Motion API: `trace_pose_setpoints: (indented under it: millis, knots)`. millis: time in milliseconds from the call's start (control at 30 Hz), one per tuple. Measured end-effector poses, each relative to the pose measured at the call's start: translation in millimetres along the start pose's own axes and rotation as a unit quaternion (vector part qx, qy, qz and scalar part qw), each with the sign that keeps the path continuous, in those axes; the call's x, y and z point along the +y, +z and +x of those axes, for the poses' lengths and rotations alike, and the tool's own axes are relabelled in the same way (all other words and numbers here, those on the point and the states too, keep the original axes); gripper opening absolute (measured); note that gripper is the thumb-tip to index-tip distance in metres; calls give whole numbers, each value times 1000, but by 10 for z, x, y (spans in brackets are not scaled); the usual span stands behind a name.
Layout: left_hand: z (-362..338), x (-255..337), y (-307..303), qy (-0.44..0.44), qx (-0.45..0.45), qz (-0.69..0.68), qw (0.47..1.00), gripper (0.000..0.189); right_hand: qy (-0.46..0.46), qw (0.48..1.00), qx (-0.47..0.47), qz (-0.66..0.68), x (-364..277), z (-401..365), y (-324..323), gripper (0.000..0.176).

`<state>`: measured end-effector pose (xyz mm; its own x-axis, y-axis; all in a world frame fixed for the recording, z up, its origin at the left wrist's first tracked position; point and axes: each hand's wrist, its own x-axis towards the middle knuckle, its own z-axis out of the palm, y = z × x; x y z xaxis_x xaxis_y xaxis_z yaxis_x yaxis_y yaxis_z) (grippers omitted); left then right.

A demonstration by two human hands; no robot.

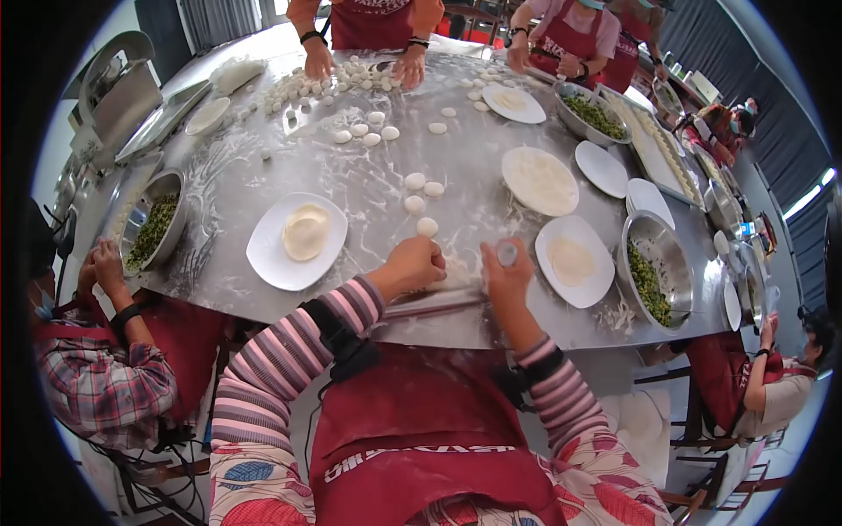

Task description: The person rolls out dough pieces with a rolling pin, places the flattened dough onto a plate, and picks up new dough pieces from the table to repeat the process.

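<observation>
My right hand [509,273] is closed around a short rolling pin, its pale round end [507,254] showing between thumb and fingers. To its left, my left hand [414,264] is curled low over the table with the fingertips pressed together; what they hold is hidden. A whitish floury patch [458,272] lies between both hands. Just beyond my left hand sits a small dough ball [427,227], with several more farther out. On the left, a white plate [266,247] bears round dough wrappers [306,232]. Another plate [599,273] with a wrapper [572,262] stands right of my right hand.
Steel bowls of chopped green filling stand at right [687,263] and left [180,216]. A large pale disc [539,181] and a tray [675,180] lie farther right. Across the floured steel table [368,175], a person's hands [410,67] touch many dough pieces. Others sit at both sides.
</observation>
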<state>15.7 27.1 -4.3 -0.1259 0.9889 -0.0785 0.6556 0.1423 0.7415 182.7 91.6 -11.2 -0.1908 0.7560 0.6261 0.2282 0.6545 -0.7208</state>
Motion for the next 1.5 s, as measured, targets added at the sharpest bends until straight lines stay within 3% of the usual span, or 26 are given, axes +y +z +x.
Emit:
trace_pose_setpoints:
  millis: [33,67,133,233,300,367,400,467,500,567,633,700,767,833,900,967,1000,1067,1133,1200,1267,1400,1433,1467,1500]
  knots:
    - [-27,-11,-8,1,8,25,1000,15,-16,999,15,-46,-1,-113,-80,19]
    - [-23,-49,-25,2,15,25,1000,15,125,990,-21,58,-28,-255,-175,21]
    - [-91,-112,69,-2,-29,-94,995,14,92,994,-19,47,-61,-154,-130,21]
    - [-1,41,138,53,7,-19,998,16,-6,999,14,-44,95,71,141,20]
    - [105,-13,113,61,2,-5,998,17,41,999,-16,3,49,184,225,22]
    - [89,9,-13,37,-88,51,994,15,39,999,-16,-22,23,47,56,22]
    - [32,1,-23,37,-90,78,992,14,38,998,-17,-45,5,-78,-61,21]
    - [-102,-74,-30,34,-61,40,997,11,133,990,-38,43,67,-471,-303,18]
    - [-154,-100,-24,31,-45,4,998,9,131,989,-43,45,35,-398,-268,18]
    - [-138,-98,1,39,-75,12,996,8,24,1000,-13,0,-83,-239,-196,20]
    - [43,-115,91,69,11,29,997,7,48,998,-23,-20,121,161,251,27]
    - [49,-82,28,64,2,40,997,10,34,999,-15,-10,101,203,275,28]
    - [-73,44,-98,64,-83,12,994,13,36,998,3,-52,127,13,127,25]
    - [-53,31,-43,96,-81,31,992,13,70,996,-47,4,19,-313,-205,20]
    - [50,52,70,125,-82,43,988,13,100,992,-24,70,13,-533,-318,18]
    - [237,107,194,137,30,46,989,13,163,977,-27,138,-120,-607,-402,19]
    - [303,102,219,141,29,44,989,13,151,980,-26,123,-80,-602,-388,18]
    - [388,48,238,122,77,180,973,13,157,980,-26,115,-82,-607,-423,18]
    - [190,28,156,78,45,187,978,13,169,978,-32,116,-82,-625,-405,19]
    - [17,21,3,33,11,199,979,14,141,981,-34,131,-35,-625,-411,20]
    - [-127,-1,-73,4,-21,96,995,16,117,991,-24,53,29,-399,-247,20]
    - [7,-81,-3,2,-24,110,994,19,-31,998,18,-48,164,202,354,27]
    - [123,-121,-27,-10,-27,116,993,20,80,995,-56,-35,147,232,383,31]
    - [199,-171,-46,37,-36,124,991,19,-32,995,2,-95,192,209,416,35]
    - [215,-229,-26,89,-44,132,986,19,-39,995,6,-91,292,121,365,34]
